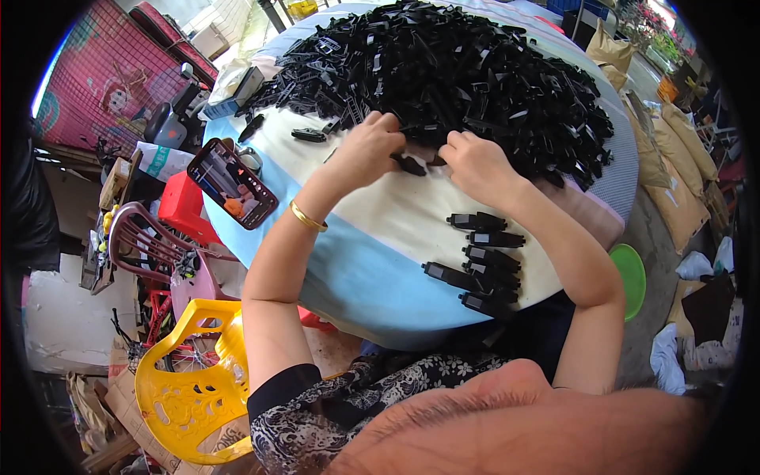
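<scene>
Head view: round worktop (372, 269) under a pale cloth with blue bands. Its far half carries a big heap of black plastic parts (459, 71), which serves as the landmark here.

At the heap's near edge both hands meet. Left hand (366, 150) and right hand (475, 162) are curled, fingertips pinched on one small black piece (412, 165) held between them, just clear of the cloth. Gold bangle (307, 216) on the left wrist.

Nearer the person than the heap, to its right, a short row of finished black clips (483, 257) lies in a loose column. Left of the heap, a phone (233, 184) rests on the worktop's rim. Off the worktop, well left of and below the heap, a yellow plastic chair (190, 380).

Judgement: the fitting goes best with the piece kept close over the cloth, thumbs square on both halves, so a slip drops it onto the worktop, not the floor. Keep loose heap parts from sliding under the wrists.
</scene>
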Motion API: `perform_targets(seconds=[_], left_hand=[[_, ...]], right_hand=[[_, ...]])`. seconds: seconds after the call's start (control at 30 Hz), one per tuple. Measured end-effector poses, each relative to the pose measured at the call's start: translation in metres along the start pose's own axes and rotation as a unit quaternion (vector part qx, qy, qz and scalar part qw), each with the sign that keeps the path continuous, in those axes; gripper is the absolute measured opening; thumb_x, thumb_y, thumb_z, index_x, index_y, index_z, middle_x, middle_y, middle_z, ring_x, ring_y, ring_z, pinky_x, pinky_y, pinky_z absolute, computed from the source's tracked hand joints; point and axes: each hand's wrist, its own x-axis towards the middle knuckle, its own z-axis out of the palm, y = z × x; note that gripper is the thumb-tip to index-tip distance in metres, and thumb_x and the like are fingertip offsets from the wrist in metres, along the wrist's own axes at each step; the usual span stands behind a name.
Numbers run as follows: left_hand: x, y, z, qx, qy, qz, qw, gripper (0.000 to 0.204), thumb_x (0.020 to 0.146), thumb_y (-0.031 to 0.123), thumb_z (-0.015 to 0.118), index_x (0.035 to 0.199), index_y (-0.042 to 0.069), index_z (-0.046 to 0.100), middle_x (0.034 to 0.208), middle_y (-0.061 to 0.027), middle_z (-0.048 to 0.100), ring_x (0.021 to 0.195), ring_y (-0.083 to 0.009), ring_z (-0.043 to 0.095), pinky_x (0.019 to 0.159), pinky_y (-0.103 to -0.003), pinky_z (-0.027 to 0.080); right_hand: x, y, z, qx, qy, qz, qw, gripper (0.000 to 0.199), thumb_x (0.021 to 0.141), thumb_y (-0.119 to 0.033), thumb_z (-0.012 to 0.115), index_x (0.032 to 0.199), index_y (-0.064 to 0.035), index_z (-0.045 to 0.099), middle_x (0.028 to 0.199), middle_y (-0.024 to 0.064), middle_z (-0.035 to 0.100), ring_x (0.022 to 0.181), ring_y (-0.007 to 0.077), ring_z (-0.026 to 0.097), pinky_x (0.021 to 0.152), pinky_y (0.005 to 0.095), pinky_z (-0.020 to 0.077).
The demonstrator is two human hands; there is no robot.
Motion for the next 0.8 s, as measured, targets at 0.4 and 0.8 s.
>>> perform_targets(seconds=[0.4, 0.8], left_hand=[[-0.012, 0.096, 0.029, 0.044, 0.093, 0.005, 0.995, 0.027, 0.071, 0.011, 0.067, 0.097, 0.007, 0.059, 0.082, -0.0081, 0.055, 0.085, -0.0279, 0.052, 0.072, -0.037, 0.045], [0.001, 0.068, 0.035, -0.043, 0.114, 0.163, 0.979, 0.021, 0.069, 0.003, 0.06, 0.089, 0.008, 0.06, 0.095, -0.0063, 0.054, 0.089, -0.0266, 0.053, 0.075, -0.037, 0.048]], right_hand=[[-0.045, 0.011, -0.078, 0.333, -0.093, 0.243, 0.906, 0.029, 0.072, 0.002, 0.064, 0.101, 0.0013, 0.059, 0.066, 0.0033, 0.061, 0.057, 0.0059, 0.046, 0.051, 0.0243, 0.0391], [-0.061, 0.013, -0.055, 0.114, -0.084, 0.103, 0.985, 0.028, 0.069, -0.003, 0.06, 0.097, -0.0044, 0.066, 0.084, 0.0111, 0.06, 0.073, 0.0314, 0.061, 0.065, 0.0392, 0.0493]])
